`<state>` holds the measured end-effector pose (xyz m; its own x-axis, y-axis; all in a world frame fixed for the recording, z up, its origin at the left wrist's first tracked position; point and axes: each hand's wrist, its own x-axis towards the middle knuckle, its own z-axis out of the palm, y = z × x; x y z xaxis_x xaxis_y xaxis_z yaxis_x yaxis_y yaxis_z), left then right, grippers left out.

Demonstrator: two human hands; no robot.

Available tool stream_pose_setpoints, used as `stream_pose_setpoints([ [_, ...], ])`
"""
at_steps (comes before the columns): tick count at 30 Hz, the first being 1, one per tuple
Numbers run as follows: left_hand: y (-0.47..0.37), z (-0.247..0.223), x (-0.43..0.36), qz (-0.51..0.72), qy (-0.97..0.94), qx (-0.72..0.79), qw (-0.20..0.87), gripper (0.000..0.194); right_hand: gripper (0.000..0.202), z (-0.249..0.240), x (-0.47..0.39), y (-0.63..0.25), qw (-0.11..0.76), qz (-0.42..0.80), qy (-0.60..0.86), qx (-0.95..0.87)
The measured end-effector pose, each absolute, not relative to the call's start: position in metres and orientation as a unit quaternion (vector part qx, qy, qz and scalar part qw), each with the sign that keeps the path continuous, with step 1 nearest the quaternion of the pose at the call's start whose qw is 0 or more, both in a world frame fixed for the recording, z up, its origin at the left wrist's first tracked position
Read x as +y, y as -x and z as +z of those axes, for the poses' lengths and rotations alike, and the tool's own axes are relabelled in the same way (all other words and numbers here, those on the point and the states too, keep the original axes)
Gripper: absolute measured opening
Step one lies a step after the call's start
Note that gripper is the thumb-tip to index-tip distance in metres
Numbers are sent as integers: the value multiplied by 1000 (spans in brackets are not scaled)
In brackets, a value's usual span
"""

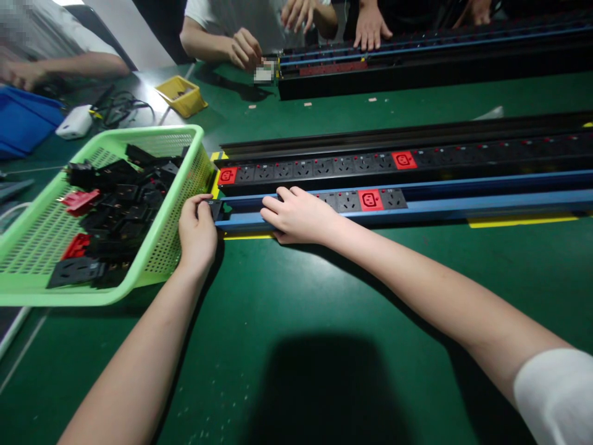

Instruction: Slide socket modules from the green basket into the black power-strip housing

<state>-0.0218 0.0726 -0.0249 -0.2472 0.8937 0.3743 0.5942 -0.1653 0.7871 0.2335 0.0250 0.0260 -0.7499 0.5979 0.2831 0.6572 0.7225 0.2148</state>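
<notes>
My left hand [199, 232] is closed around a black socket module [215, 209] at the left end of a long blue metal channel [445, 201]. My right hand [301, 215] lies over the same channel, fingers curled onto a row of socket modules [348, 202] and thumb at the near side. Part of that row is hidden under the hand. To the right of it sit a red socket module [370, 200] and a black end module [394, 198], both seated in the channel. Between my hands, a stretch of the channel's inside shows.
A green basket [115, 296] of loose black and red modules stands at left. Behind the channel lies a black socket strip [301, 168]. Farther back are a yellow bin [188, 105], a blue bin [28, 123], cables, and co-workers' hands [372, 28] at another strip [417, 77].
</notes>
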Motion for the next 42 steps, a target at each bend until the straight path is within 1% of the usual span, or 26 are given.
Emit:
stream_pose_setpoints([
  [6,20,-24,70,481,-589,625,178,37,23,26,25,-234,97,-151,339,-923],
  [11,18,-23,64,438,-609,635,183,41,22,25,26,-233,99,-150,339,-923],
  [15,19,-23,64,438,-595,644,199,42,23,25,26,-233,99,-142,341,-924],
  [22,22,-24,69,460,-581,628,238,43,36,30,28,-236,114,-96,341,-928],
  [26,22,-26,69,464,-587,617,243,43,48,33,27,-235,127,-65,380,-914],
  [31,22,-25,68,463,-589,616,243,42,48,32,26,-234,144,-51,415,-897],
  [37,23,-24,68,459,-595,613,245,44,56,34,27,-234,131,-37,448,-883],
  [42,20,-22,65,453,-605,608,244,45,55,35,27,-233,126,-43,462,-877],
])
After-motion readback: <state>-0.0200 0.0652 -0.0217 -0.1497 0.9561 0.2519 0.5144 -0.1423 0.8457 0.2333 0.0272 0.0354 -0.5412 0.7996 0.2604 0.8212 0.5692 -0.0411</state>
